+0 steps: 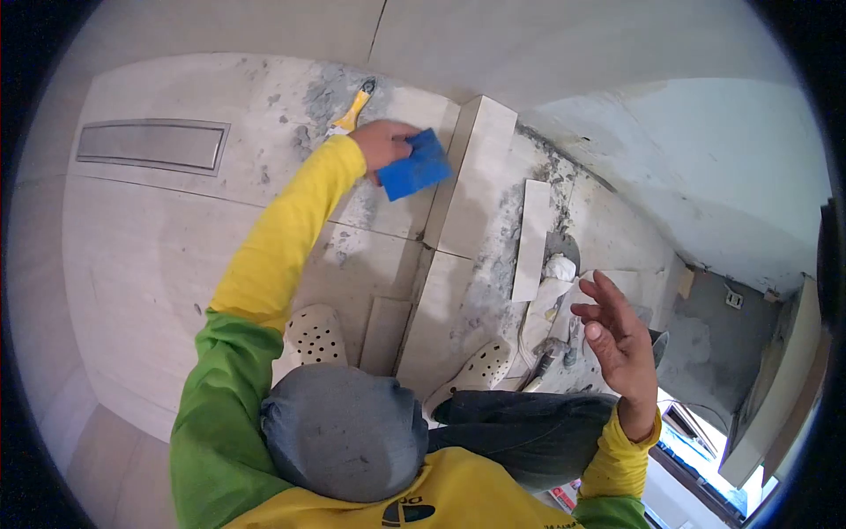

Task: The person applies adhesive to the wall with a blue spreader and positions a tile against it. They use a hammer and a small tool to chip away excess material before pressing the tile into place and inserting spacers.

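Observation:
My left hand (381, 146) grips a flat blue plate (416, 166) by its upper left side, over the tiled floor beside the raised tiled curb (473, 167). Just behind that hand lies a brush with a yellow handle (354, 110). On the other side of the curb, my right hand (617, 335) is raised with its fingers apart and nothing in it. Nearest to it are a crumpled white cloth (560, 267) and several partly hidden tools (545, 360) on the floor.
A rectangular metal drain cover (152, 146) is set in the floor at the left. A narrow tile strip (531, 240) lies right of the curb. Grey mortar smears mark the tiles. My two shoes (315, 335) flank the curb. A wall runs along the right.

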A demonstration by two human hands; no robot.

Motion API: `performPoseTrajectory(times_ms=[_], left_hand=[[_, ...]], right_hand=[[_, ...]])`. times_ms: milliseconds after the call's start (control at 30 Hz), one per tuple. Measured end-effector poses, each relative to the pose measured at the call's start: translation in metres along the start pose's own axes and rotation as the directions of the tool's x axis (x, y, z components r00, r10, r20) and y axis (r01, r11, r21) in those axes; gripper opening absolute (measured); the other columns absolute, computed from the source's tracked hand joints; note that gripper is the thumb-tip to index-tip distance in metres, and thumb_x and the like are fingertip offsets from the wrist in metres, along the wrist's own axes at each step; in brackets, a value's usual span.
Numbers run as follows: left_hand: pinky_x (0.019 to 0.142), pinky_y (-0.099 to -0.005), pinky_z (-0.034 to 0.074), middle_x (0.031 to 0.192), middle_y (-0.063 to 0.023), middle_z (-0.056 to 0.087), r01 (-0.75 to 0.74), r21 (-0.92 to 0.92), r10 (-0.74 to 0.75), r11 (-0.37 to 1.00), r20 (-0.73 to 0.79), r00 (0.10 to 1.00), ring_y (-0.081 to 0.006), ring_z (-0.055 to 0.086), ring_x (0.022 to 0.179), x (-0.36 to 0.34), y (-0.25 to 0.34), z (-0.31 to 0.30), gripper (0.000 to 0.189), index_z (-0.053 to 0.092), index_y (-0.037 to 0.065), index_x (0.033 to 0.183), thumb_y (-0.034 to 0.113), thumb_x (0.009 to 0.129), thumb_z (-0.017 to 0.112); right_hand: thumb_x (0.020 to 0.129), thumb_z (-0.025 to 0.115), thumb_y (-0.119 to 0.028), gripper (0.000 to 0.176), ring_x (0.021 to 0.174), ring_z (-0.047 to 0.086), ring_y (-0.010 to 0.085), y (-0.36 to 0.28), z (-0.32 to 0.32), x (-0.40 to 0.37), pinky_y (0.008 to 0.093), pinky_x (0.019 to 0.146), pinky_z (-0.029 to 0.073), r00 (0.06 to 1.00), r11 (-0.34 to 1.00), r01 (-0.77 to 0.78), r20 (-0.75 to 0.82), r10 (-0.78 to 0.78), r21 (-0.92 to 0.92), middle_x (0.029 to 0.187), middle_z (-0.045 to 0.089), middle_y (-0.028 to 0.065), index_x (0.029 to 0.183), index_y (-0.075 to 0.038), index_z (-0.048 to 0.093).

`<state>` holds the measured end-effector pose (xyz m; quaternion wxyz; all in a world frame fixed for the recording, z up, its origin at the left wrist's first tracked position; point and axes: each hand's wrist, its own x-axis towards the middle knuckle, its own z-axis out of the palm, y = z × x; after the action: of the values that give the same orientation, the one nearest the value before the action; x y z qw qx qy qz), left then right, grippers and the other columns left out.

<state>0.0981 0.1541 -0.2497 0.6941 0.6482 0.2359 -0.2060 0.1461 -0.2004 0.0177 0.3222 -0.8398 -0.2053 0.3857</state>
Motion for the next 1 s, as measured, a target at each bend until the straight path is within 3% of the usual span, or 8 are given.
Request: performPoseTrajectory(times_ms=[133,200,400,533,633,700,933,1000], left_hand=[[0.054,-0.0329,0.059,0.105,-0.0205,0.064,-0.013,0.102,0.044,0.995,-0.301,0.953,-0.0234,0.068,0.069,0.008,-0.004,0.034,0.034,0.063,0.017,0.118,0.014,0.087,0.049],[0.056,-0.0361,0.06,0.096,-0.0209,0.066,0.017,0.525,-0.009,0.851,-0.019,1.0,-0.0266,0.068,0.062,0.017,-0.029,0.056,0.035,0.063,0.019,0.119,0.015,0.088,0.045],[0.059,-0.0387,0.059,0.086,-0.0188,0.068,-0.053,0.632,0.031,0.773,0.046,0.998,-0.0312,0.066,0.057,-0.005,-0.08,0.102,0.037,0.064,0.018,0.118,0.013,0.088,0.042],[0.06,-0.039,0.057,0.097,-0.0223,0.066,-0.134,0.663,0.124,0.736,0.063,0.99,-0.0339,0.067,0.064,-0.005,-0.113,0.109,0.036,0.065,0.015,0.115,0.012,0.086,0.044],[0.057,-0.0395,0.056,0.098,-0.0223,0.066,-0.142,0.529,0.094,0.837,0.117,0.989,-0.0327,0.067,0.065,-0.015,-0.126,0.108,0.034,0.066,0.013,0.113,0.013,0.085,0.046],[0.049,-0.037,0.055,0.095,-0.0174,0.068,0.041,0.342,-0.144,0.939,0.282,0.949,-0.0283,0.066,0.062,-0.038,-0.097,0.093,0.032,0.067,0.012,0.111,0.015,0.085,0.048],[0.044,-0.0294,0.051,0.098,-0.0085,0.066,0.11,-0.115,-0.08,0.987,0.242,0.967,-0.0179,0.063,0.061,-0.053,-0.072,0.016,0.04,0.057,0.013,0.126,0.024,0.088,0.052],[0.045,-0.0288,0.051,0.092,-0.0066,0.065,0.039,-0.517,0.066,0.855,0.183,0.981,-0.015,0.062,0.062,-0.053,-0.059,0.009,0.047,0.05,0.012,0.132,0.037,0.091,0.052]], right_hand=[[0.09,0.063,-0.023,0.059,0.106,0.06,0.024,0.007,-0.001,0.008,0.0347,0.089,0.047,1.0,1.0,0.02,-0.02,-0.02,-0.009,0.128,0.055,0.0167,0.139,-0.001,0.037],[0.09,0.063,-0.023,0.059,0.105,0.06,0.0241,0.008,-0.001,0.011,0.0349,0.09,0.047,0.999,1.0,0.028,-0.017,-0.027,0.007,0.128,0.055,0.0168,0.139,-0.001,0.038],[0.09,0.063,-0.022,0.057,0.105,0.061,0.0248,0.009,-0.003,0.016,0.0355,0.091,0.047,1.0,0.999,0.029,-0.004,-0.029,-0.015,0.127,0.055,0.0179,0.137,0.0,0.04],[0.09,0.063,-0.022,0.056,0.105,0.061,0.0249,0.003,-0.001,0.016,0.0355,0.091,0.047,0.999,0.999,0.045,-0.006,-0.045,-0.025,0.127,0.055,0.0182,0.137,0.0,0.041],[0.09,0.064,-0.023,0.057,0.104,0.061,0.0247,0.0,0.002,0.013,0.0353,0.09,0.047,0.998,0.998,0.058,-0.001,-0.058,-0.027,0.127,0.056,0.0181,0.137,0.0,0.041],[0.091,0.062,-0.026,0.059,0.107,0.059,0.0245,-0.003,0.001,0.01,0.0356,0.092,0.045,0.999,0.998,0.051,0.019,-0.051,-0.032,0.13,0.053,0.0172,0.139,0.0,0.038],[0.089,0.065,-0.025,0.058,0.104,0.061,0.0234,-0.001,-0.001,-0.007,0.0347,0.089,0.048,0.996,0.998,0.064,-0.06,-0.065,-0.029,0.127,0.056,0.0171,0.136,0.001,0.042],[0.089,0.065,-0.025,0.058,0.104,0.061,0.0232,-0.002,0.0,-0.009,0.0344,0.088,0.048,0.995,0.997,0.074,-0.063,-0.076,-0.037,0.127,0.056,0.0168,0.136,0.001,0.042]])
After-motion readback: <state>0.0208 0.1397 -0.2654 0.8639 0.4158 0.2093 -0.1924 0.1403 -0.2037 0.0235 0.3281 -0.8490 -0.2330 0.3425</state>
